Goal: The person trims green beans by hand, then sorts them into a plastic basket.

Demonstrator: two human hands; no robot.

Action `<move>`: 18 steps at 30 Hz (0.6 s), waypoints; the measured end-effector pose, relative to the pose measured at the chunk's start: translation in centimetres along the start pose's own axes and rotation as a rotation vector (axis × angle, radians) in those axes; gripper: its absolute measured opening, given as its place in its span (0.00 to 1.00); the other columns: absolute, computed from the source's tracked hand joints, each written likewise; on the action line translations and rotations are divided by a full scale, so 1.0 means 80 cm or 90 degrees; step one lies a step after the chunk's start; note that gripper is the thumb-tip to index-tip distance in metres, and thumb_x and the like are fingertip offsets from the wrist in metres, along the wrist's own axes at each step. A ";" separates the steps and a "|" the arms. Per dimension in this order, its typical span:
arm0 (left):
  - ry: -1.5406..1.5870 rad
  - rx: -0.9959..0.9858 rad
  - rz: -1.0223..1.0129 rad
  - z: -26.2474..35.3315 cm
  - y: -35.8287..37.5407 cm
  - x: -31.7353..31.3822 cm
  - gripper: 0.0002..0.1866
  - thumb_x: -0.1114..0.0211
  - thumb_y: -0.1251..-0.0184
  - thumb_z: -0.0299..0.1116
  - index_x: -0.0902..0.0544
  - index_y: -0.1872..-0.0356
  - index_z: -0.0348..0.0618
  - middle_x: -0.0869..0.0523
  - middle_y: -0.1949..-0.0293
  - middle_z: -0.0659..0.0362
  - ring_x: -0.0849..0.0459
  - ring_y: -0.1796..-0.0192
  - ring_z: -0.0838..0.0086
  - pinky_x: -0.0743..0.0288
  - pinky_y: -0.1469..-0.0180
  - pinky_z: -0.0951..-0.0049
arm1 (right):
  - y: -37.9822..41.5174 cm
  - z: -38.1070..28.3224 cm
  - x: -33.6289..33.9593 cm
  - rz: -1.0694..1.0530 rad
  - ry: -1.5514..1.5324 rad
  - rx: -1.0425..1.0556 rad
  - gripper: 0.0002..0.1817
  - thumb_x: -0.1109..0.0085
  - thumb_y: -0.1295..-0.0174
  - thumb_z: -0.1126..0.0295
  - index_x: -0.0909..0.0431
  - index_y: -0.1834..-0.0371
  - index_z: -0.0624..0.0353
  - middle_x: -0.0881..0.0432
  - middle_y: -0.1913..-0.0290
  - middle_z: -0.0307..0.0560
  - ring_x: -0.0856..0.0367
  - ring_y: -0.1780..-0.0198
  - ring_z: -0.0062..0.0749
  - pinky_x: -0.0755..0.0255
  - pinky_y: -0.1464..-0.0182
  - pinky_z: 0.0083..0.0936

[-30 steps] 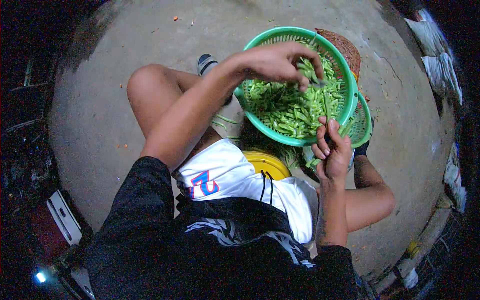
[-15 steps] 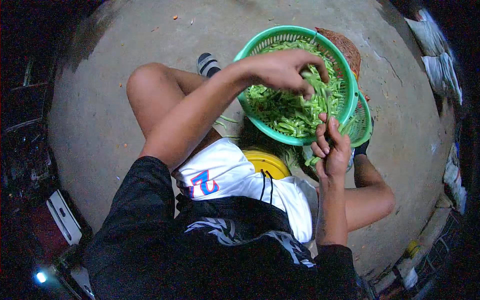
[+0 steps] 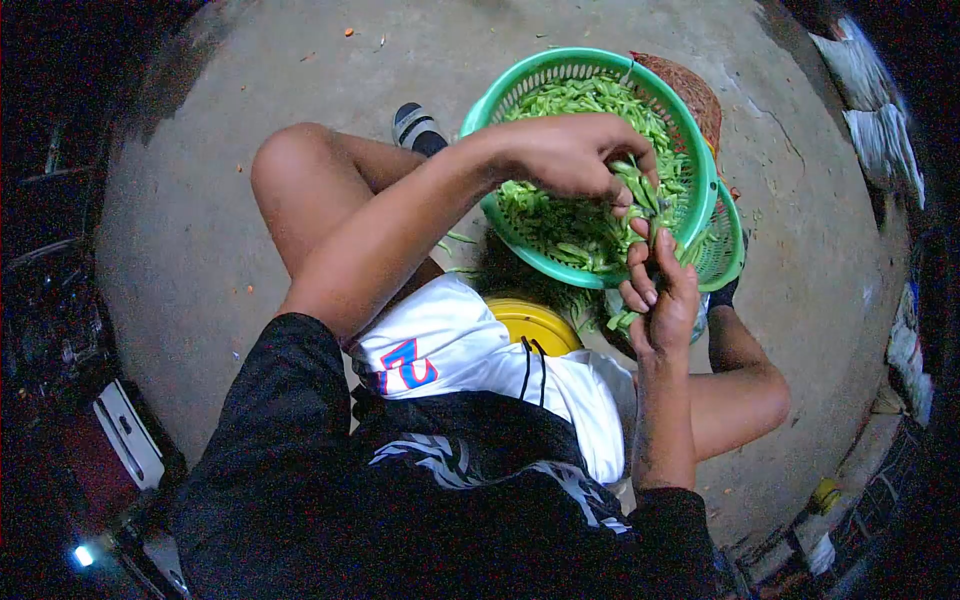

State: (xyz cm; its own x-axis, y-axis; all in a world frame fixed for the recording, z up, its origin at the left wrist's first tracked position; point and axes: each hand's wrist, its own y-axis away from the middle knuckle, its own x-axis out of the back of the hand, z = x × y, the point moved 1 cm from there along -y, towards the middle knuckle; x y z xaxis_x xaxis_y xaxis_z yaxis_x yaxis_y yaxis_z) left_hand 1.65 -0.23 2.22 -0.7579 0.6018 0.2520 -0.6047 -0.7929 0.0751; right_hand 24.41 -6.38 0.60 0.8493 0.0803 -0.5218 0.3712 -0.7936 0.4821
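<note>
My left hand (image 3: pixel 575 158) is over the large green plastic basket (image 3: pixel 487 108), its fingers closed on a small bunch of green bean pieces (image 3: pixel 632 183). Just below it, at the basket's near right rim, my right hand (image 3: pixel 668 300) is closed with the palm turned up. A thin dark strip like a small blade rises from its fingers and meets the bunch; its handle is hidden. Some green bits show by the right palm. Many cut green bean pieces (image 3: pixel 590 98) fill much of the basket.
A second green basket (image 3: pixel 735 245) sits partly under the large one. Behind them stands a reddish-brown mesh sack (image 3: pixel 690 92). A round yellow lid-like thing (image 3: pixel 535 322) lies between my legs. Loose beans (image 3: pixel 460 237) are on the concrete floor. Pale sacks (image 3: pixel 885 150) line the right side.
My left hand, blurred with its fingers spread before, has closed on the bunch of bean pieces and come nearer my right hand. The right hand has barely moved.
</note>
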 end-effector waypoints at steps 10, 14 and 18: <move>-0.068 -0.028 0.027 -0.005 0.001 -0.002 0.20 0.30 0.35 0.27 0.19 0.42 0.37 0.13 0.60 0.58 0.15 0.58 0.75 0.22 0.52 0.72 | -0.002 0.006 0.008 0.027 -0.024 -0.003 0.15 0.43 0.23 0.63 0.21 0.47 0.66 0.20 0.64 0.38 0.42 0.81 0.10 0.47 0.81 0.12; 0.000 0.003 0.026 -0.001 0.003 0.008 0.18 0.28 0.39 0.27 0.15 0.47 0.38 0.12 0.62 0.60 0.16 0.58 0.77 0.22 0.53 0.72 | -0.001 0.005 0.010 0.008 -0.043 -0.019 0.13 0.43 0.23 0.63 0.21 0.49 0.64 0.23 0.65 0.37 0.42 0.81 0.10 0.47 0.80 0.12; 0.052 -0.007 0.017 -0.010 0.003 0.017 0.17 0.30 0.37 0.25 0.16 0.46 0.37 0.12 0.62 0.60 0.14 0.57 0.77 0.20 0.52 0.71 | -0.003 0.006 0.009 0.004 -0.048 -0.023 0.13 0.42 0.24 0.63 0.22 0.49 0.63 0.23 0.65 0.37 0.43 0.81 0.10 0.47 0.81 0.12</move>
State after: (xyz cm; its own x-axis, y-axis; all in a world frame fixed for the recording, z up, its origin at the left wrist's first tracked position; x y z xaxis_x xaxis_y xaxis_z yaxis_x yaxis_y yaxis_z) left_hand 0.30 0.44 1.83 -0.7908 0.5869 0.1739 -0.5866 -0.8078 0.0588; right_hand 24.72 -6.38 -0.23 0.8214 0.0294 -0.5696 0.3812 -0.7712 0.5098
